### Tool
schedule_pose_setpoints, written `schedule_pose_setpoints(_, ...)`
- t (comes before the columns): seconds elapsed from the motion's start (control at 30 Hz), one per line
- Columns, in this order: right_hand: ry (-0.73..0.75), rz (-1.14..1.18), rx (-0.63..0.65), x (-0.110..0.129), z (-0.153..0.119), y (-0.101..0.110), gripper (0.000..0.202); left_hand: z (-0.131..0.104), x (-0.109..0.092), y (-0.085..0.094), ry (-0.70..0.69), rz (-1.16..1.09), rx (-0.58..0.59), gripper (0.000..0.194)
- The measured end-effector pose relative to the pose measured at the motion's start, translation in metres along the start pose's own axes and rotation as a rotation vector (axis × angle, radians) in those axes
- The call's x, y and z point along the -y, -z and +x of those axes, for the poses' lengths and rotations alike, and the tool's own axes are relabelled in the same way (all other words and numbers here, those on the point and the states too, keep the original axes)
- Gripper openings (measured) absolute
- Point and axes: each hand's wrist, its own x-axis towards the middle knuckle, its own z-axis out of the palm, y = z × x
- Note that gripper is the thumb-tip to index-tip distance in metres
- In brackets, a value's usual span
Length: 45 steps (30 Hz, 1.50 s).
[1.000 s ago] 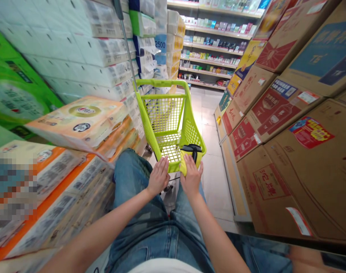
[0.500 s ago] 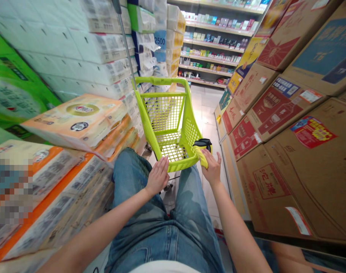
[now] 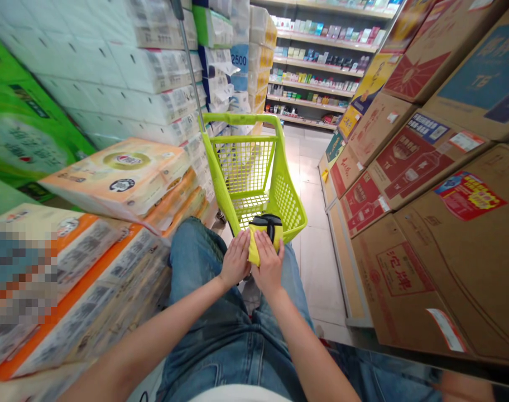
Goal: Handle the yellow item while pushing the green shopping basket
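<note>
You can pass between the cart [image 3: 280,149] at centre and cartons [image 3: 409,273] at right; tissue packs [image 3: 116,164] block the left.

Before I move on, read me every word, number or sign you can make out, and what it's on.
"2500": blue-and-white pack in the left stack.
"T6": blue-printed carton, upper right.
"沱牌": brown carton, lower right.
Too small or blurred: white price labels, red sticker, orange tissue pack, far shelf goods.
None readable: green cart, yellow-and-black cloth.
</note>
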Motion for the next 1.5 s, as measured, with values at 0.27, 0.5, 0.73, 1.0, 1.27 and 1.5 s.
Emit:
schedule_pose_setpoints(0.27, 0.058, -0.086, -0.123, -0.133, 0.005, 0.037, 0.057, 0.001, 0.003, 0.01, -0.011, 0.039, 0.042, 0.083)
schedule_pose_setpoints(0.5, -0.145, -0.074, -0.266, -0.085, 0.009, 0.014, 0.063, 0.001, 0.0, 0.007, 0.006, 0.031, 0.038, 0.086)
schedule_pose_setpoints(0.73, 0.052, 0.02, -0.063, 0.002, -0.001, -0.002, 0.064, -0.001, 0.002, 0.009, -0.001, 0.005, 0.017, 0.08)
schedule_pose_setpoints(1.0, 0.142, -0.121, -0.174, -0.129, 0.005, 0.037, 0.06, -0.001, 0.008, 0.013, -0.039, 0.059, 0.056, 0.079)
schedule_pose_setpoints(1.27, -0.03, -0.08, -0.229, -0.083, 0.004, 0.023, 0.065, 0.0, 0.004, 0.005, -0.01, 0.023, 0.005, 0.08)
schedule_pose_setpoints(1.5, 0.101, 0.047, -0.077, -0.006, -0.004, -0.004, 0.062, -0.002, 0.005, 0.009, -0.004, 0.01, 0.026, 0.079)
